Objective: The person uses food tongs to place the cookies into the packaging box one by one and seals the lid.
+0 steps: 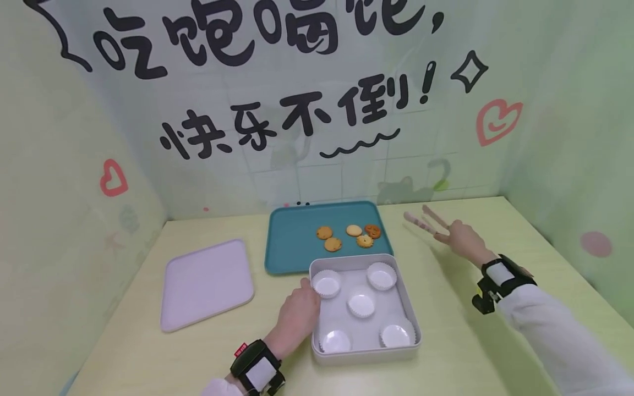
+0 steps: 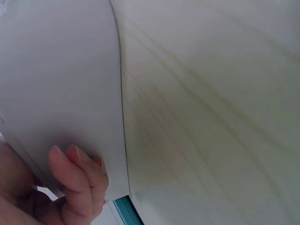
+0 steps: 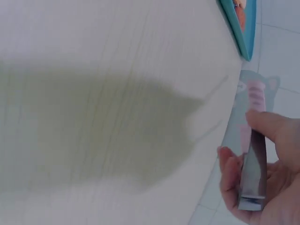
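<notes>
My left hand (image 1: 300, 309) grips the left wall of a white rectangular box (image 1: 365, 356) at its upper part. In the left wrist view its fingers (image 2: 77, 176) curl against the outer side while the thumb goes over the rim. Inside the box sit several white fluted cups (image 1: 361, 303). My right hand (image 1: 465, 242) holds a pair of tongs (image 1: 421, 222) with pink tips and a metal body (image 3: 254, 164). The tongs' arms are spread with nothing between them, raised over the table to the right of a teal tray (image 1: 292, 242). Several cookies (image 1: 333, 244) of different shapes lie on that tray's right half.
A pale purple tray (image 1: 208, 286) lies on the wooden table (image 1: 460, 341) at the left. The teal tray is directly behind the box, near the back wall. Printed curtains (image 1: 317, 176) enclose the table at the back and both sides.
</notes>
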Tool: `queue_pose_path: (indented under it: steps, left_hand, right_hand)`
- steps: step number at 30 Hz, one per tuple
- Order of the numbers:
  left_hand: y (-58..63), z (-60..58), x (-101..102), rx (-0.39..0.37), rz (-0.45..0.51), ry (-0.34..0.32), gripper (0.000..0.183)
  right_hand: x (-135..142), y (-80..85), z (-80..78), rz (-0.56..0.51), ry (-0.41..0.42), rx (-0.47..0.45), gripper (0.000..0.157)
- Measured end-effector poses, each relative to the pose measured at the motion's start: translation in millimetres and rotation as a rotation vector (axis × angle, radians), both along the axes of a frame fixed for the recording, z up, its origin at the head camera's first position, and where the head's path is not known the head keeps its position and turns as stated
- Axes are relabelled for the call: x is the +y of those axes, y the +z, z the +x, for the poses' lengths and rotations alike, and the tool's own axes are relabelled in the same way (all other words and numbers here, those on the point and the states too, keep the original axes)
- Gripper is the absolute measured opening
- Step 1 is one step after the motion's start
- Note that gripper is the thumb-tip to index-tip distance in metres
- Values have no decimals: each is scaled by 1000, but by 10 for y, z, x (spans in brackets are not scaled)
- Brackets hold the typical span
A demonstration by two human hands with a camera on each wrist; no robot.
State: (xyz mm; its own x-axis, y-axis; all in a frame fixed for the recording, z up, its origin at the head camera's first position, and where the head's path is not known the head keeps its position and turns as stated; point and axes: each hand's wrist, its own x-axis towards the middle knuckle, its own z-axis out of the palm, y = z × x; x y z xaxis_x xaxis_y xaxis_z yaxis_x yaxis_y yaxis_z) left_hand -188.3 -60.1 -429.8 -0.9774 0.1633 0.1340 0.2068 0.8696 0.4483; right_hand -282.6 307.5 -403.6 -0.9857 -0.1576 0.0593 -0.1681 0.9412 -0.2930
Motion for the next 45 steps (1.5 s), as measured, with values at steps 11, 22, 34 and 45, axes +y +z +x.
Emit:
queue_pose_path:
  steps: [11,22,34,45]
  left_hand:
    - [6,-5,-30,-9,2,-3,13]
    - [-13,1,-11,-24,0,10,15]
    - [-26,3,-22,8,-6,17,13]
    - [-96,3,-48,68,6,9,14]
  right_hand:
    - [-373,170,-80,55,221,122,37]
    - [-489,259,-241,110,275,88,33]
    - [-380,413,-348,205,337,52,22]
    - [-452,521,-475,229,405,-10,20]
